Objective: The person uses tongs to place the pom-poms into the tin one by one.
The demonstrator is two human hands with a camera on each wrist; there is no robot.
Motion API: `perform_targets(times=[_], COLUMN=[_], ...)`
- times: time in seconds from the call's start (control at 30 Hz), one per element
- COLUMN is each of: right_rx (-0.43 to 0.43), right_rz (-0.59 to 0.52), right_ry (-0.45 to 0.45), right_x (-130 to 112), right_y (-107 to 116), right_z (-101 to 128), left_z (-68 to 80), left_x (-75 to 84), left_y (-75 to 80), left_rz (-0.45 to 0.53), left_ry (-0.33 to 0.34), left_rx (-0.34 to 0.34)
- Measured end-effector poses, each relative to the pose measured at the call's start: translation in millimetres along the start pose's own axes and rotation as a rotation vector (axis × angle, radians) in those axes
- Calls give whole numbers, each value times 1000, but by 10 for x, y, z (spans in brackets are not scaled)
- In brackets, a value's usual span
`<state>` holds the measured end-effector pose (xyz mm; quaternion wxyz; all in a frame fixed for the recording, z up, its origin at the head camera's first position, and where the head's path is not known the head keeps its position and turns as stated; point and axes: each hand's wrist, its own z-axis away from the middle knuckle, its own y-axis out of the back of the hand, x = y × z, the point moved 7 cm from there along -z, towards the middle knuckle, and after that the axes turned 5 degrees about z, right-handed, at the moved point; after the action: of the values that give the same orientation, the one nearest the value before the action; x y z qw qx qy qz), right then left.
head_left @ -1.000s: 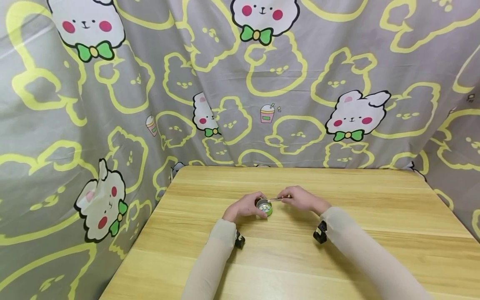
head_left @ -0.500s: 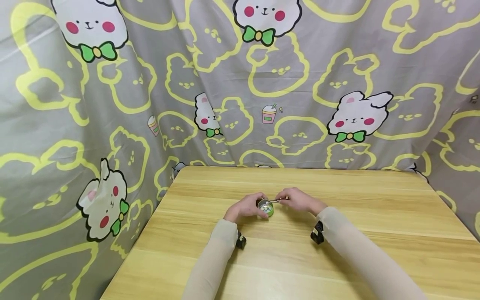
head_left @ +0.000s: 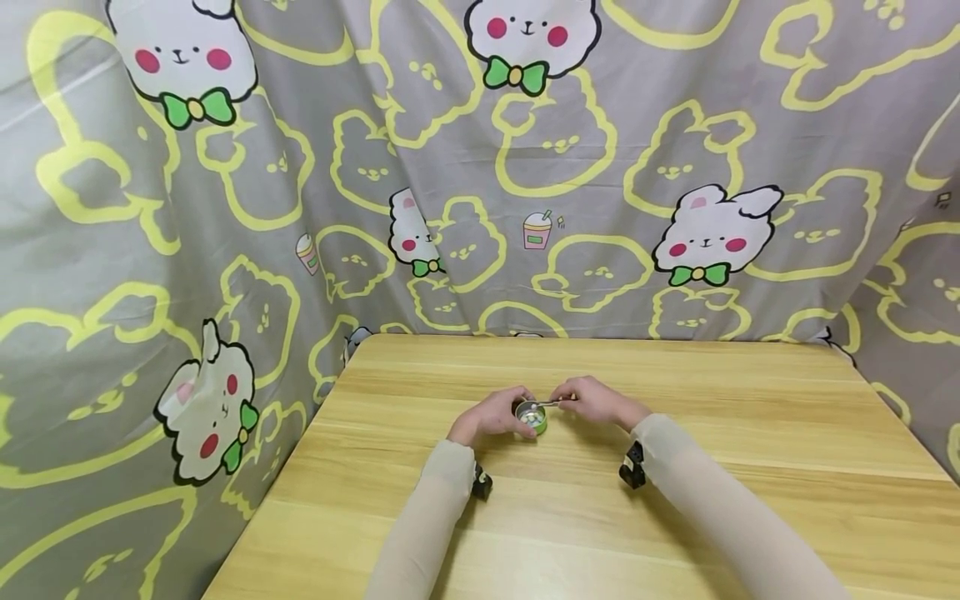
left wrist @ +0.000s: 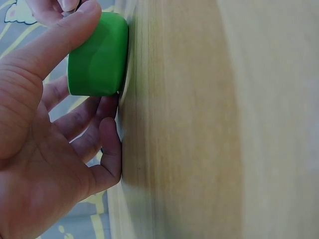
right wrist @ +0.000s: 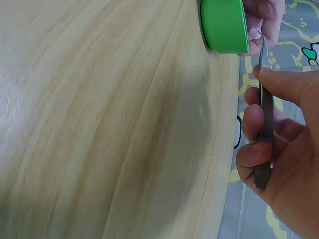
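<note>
In the head view, a small round green container (head_left: 542, 427) stands on the wooden table with several small pale pieces inside. My left hand (head_left: 497, 412) holds it from the left, thumb on the near side and fingers around the far side. The left wrist view shows the thumb (left wrist: 75, 35) against its smooth green wall. Metal tweezers (right wrist: 266, 117) are gripped in my right hand (right wrist: 294, 124), between thumb and curled fingers. Their bent tips reach over the container's rim, and a small pale piece (right wrist: 254, 34) shows right at them.
The wooden table (head_left: 675, 500) extends around both hands. A grey curtain (head_left: 480, 275) with yellow outlines and white cartoon animals hangs behind the table and along its left side. Small black devices (head_left: 632, 467) sit at both wrists.
My right hand has shifted slightly left, bringing the tweezer tips farther over the container. My left hand keeps its hold, and the container stays in place.
</note>
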<state>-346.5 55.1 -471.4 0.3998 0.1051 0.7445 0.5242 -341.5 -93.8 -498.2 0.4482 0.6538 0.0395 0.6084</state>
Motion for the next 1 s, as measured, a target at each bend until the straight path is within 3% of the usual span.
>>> perform_targets(times=[0.2,0.4,0.6,1.0], right_rx=[16,-22,-25,-8], right_rz=[-5,-13,-18,-17], right_ry=[21,-70,-97,-45], right_x=[-11,28,70,83], right_y=[18,13,1,-8], right_z=[-2,-11,-19,25], left_z=[-16,-21,-21,-30], left_x=[15,28,24,2], left_y=[8,13,13,4], left_rz=[11,11,8,4], left_ry=[-14,-18,-8,0], left_rx=[4,-1,-2,-5])
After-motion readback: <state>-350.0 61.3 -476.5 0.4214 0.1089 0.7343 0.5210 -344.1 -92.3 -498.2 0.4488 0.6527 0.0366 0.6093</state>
